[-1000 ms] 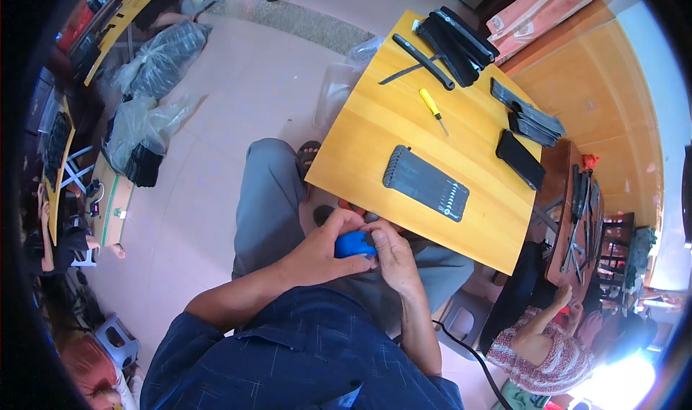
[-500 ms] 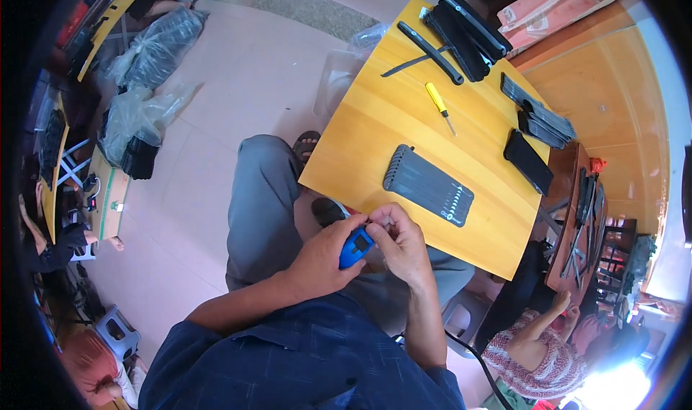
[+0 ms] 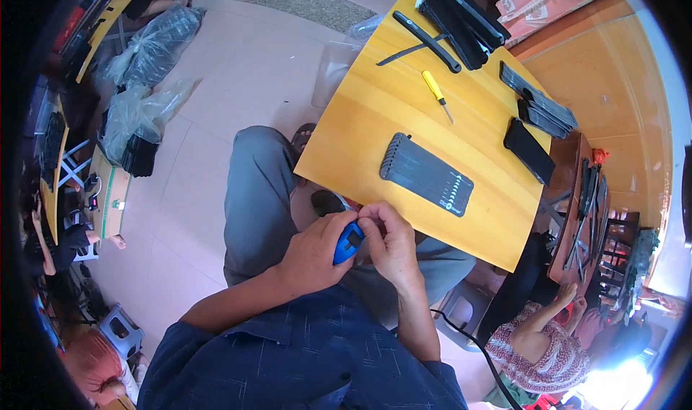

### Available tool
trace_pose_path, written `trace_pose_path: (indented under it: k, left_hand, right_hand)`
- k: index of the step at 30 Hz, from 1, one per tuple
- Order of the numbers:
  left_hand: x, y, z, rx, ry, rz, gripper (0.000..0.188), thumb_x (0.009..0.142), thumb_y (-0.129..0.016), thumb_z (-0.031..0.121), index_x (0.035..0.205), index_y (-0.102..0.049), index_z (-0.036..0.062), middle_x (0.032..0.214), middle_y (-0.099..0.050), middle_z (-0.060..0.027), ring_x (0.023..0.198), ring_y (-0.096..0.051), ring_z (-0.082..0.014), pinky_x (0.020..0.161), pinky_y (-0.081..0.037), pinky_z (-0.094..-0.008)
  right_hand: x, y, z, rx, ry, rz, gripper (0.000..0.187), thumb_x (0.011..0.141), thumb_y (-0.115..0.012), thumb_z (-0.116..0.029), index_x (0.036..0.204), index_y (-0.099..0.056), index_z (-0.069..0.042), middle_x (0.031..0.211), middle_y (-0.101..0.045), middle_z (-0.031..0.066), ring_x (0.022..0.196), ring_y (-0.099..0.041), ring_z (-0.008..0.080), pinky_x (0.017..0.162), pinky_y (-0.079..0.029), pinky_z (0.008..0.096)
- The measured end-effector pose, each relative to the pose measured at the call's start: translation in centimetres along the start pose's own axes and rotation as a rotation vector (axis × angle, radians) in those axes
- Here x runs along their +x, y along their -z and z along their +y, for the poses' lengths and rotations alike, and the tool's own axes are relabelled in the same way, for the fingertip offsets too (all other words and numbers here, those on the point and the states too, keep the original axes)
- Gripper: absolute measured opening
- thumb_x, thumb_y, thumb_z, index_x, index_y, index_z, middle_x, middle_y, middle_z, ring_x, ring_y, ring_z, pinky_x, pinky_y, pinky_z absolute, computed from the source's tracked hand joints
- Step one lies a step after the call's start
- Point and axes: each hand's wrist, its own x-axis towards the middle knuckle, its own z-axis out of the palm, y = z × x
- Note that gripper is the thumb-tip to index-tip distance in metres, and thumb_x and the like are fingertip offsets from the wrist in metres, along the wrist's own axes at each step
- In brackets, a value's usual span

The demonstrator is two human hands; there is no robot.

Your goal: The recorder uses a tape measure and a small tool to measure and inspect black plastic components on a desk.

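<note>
My left hand (image 3: 307,257) is wrapped round a small blue rounded device (image 3: 349,243) with a dark patch on its face, held over my lap just off the table's near edge. Close against its right side, my right hand (image 3: 391,250) is closed in a pinch, thumb against fingers. Whatever lies between those fingertips is hidden or too small to name. Beyond my hands, on the yellow wooden table (image 3: 339,147), lies a fanned row of flat dark grey strips (image 3: 425,174) with small white marks at one end.
A yellow-handled screwdriver (image 3: 432,86) lies mid-table. Black padded pieces (image 3: 461,32) and a long black bar (image 3: 427,41) are at the far end. More dark strips (image 3: 544,111) and a black flat piece (image 3: 528,150) line the right side. Another person (image 3: 537,338) sits at lower right.
The blue device has turned in my left hand, so its dark patch shows less. My right fingers have stayed pinched beside it. The view has shifted slightly.
</note>
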Motion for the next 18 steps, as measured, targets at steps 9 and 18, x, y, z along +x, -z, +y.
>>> trace_pose_path:
  k: [9,18]
  left_hand:
    - [-1.1,0.6,0.4,-0.243,-0.093,-0.071,0.067,0.086,-0.078,0.031,0.139,-0.047,0.0016,0.118,-0.062,-0.0217,0.109,-0.064,-0.0400,0.093,-0.051,-0.0459]
    - [-2.4,-1.7,-1.4,-0.404,-0.033,-0.044,0.055,0.089,-0.073,0.033,0.129,-0.057,-0.0005,0.110,-0.065,-0.0207,0.102,-0.064,-0.0377,0.088,-0.051,-0.0446]
  right_hand:
    - [-2.3,-0.2,1.1,0.196,-0.030,0.014,0.003,0.099,-0.064,-0.005,0.100,-0.063,-0.003,0.076,-0.058,-0.0014,0.069,-0.053,0.0056,0.062,-0.044,0.0237]
    - [-4.4,-1.2,-0.7,-0.075,0.051,0.068,0.006,0.095,-0.066,-0.003,0.101,-0.063,-0.002,0.082,-0.064,0.0091,0.072,-0.064,0.0166,0.066,-0.050,0.0298]
